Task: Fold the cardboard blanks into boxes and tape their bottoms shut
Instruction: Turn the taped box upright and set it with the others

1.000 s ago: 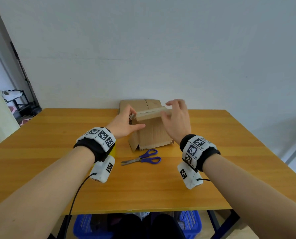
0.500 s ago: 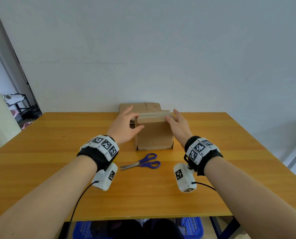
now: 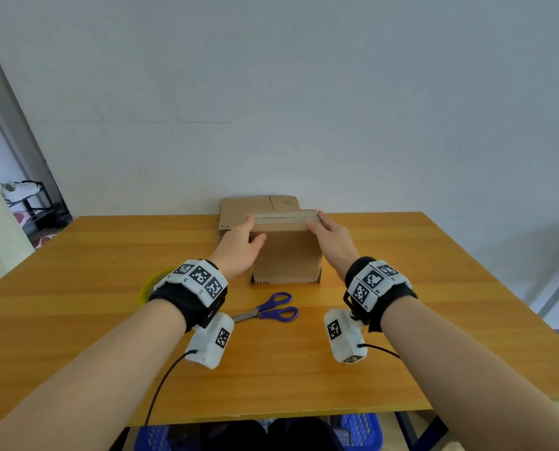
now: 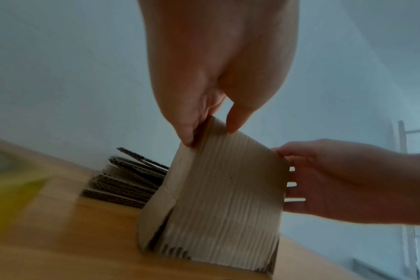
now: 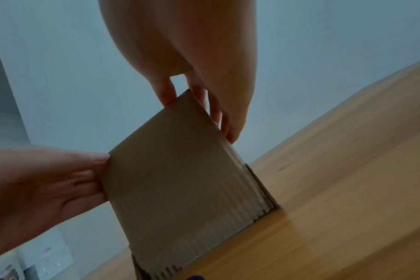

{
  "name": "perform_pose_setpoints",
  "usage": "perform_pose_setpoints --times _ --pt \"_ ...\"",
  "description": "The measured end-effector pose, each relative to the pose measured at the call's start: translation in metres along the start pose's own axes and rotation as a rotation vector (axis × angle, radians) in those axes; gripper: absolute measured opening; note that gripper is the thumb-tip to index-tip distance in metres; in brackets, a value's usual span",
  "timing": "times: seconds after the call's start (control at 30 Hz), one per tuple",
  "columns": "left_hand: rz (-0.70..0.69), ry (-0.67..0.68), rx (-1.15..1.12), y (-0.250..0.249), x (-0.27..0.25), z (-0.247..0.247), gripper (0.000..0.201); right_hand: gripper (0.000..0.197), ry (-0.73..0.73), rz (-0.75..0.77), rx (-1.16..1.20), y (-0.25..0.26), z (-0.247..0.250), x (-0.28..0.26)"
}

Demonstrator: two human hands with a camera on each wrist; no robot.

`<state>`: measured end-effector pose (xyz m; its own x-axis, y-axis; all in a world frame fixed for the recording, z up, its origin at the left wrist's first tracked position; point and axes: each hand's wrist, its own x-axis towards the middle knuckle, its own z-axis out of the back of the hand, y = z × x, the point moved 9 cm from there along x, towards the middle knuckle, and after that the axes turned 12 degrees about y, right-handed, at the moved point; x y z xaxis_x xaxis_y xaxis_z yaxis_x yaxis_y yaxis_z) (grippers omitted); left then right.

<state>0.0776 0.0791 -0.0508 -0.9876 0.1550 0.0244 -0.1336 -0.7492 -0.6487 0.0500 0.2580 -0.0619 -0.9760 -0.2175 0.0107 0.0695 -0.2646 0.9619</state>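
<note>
A brown cardboard box (image 3: 286, 255) stands upright on the wooden table (image 3: 76, 255), its folded top face toward me. My left hand (image 3: 242, 245) pinches its upper left corner, thumb on the front face and fingers on the left side; the left wrist view shows this pinch (image 4: 210, 132). My right hand (image 3: 328, 234) lies against the right side with straight, spread fingers (image 4: 295, 181) and the thumb at the front top edge. The right wrist view has the box (image 5: 180, 170) between both hands. A stack of flat cardboard blanks (image 3: 255, 206) lies just behind it.
Purple-handled scissors (image 3: 268, 310) lie on the table in front of the box. A yellow tape roll (image 3: 149, 284) sits left of it, partly hidden by my left wrist. The wall is close behind the blanks. Blue baskets (image 3: 359, 431) stand under the table's front edge.
The box was tilted with a flap sticking out at its lower left; now it stands square. My right hand slid off the top onto the right side. My left hand stayed at the left corner.
</note>
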Motion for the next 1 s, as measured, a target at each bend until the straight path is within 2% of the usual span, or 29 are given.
perform_pose_setpoints --times 0.1,0.2,0.27,0.33,0.43,0.57,0.67,0.73,0.87,0.93,1.0 --pt "0.050 0.005 -0.141 0.002 0.005 -0.003 0.058 0.039 0.014 -0.013 0.059 -0.001 -0.002 0.001" --pt "0.132 -0.051 -0.385 0.008 0.010 0.001 0.044 0.032 -0.019 -0.041 0.167 -0.005 0.000 0.002" --pt "0.220 -0.048 -0.575 0.015 0.012 -0.003 0.058 0.035 -0.049 -0.062 0.216 -0.008 0.002 0.003" --pt "0.227 -0.051 -0.633 0.016 0.015 -0.007 0.073 0.038 -0.079 -0.074 0.230 -0.008 0.003 0.002" --pt "0.183 -0.139 -0.629 0.016 0.019 -0.008 0.080 0.056 -0.104 -0.073 0.178 -0.004 0.005 -0.003" --pt "0.105 -0.219 -0.528 0.004 0.008 -0.006 0.060 0.072 -0.166 0.006 0.089 0.006 0.008 -0.010" --pt "0.061 -0.262 -0.459 -0.001 0.001 0.000 0.062 0.077 -0.208 0.050 0.024 0.013 0.011 -0.012" --pt "0.043 -0.289 -0.406 -0.002 -0.004 0.005 0.055 0.070 -0.216 0.048 0.037 0.013 0.013 -0.013" --pt "-0.022 -0.343 -0.355 -0.004 -0.009 0.015 0.037 0.040 -0.263 0.071 0.083 0.008 0.023 -0.012" --pt "-0.048 -0.366 -0.370 -0.003 -0.010 0.018 0.035 0.028 -0.301 0.102 0.078 0.007 0.027 -0.012" --pt "-0.064 -0.377 -0.371 -0.003 -0.011 0.021 0.034 0.025 -0.326 0.125 0.081 0.006 0.031 -0.013"
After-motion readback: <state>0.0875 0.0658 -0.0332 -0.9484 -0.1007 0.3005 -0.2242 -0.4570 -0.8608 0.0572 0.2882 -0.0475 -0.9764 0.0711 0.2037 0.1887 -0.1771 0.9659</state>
